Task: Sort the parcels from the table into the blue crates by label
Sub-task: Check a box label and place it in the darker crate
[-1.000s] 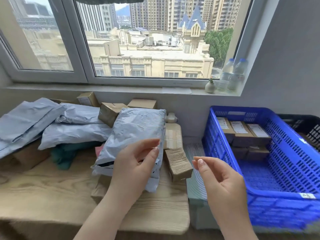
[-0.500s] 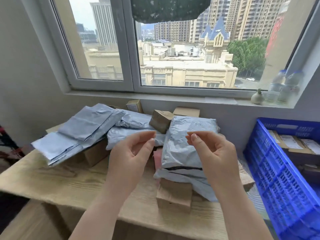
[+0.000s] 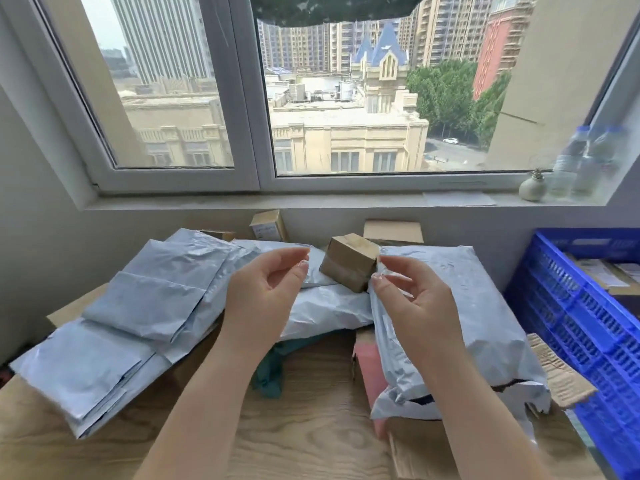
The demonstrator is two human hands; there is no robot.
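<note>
— How do the fingers (image 3: pixel 381 277) sit?
— Loosely curved on both hands, thumbs apart from fingertips, gripping nothing. The left hand (image 3: pixel 266 296) and right hand (image 3: pixel 415 306) hover palm-inward over the parcels, either side of a small cardboard box (image 3: pixel 348 266).
— Different from half a second back?
— Both hands have reached further in; the view shifted left, so less of the blue crate (image 3: pixel 568 306) shows.
— Textures?
— Crinkled grey plastic mailers (image 3: pixel 138 306) heaped on the pale wood-grain surface (image 3: pixel 311 427); the largest grey mailer (image 3: pixel 485 306) lies beneath the right hand. The crate's lattice wall stands right, holding labelled boxes.
</note>
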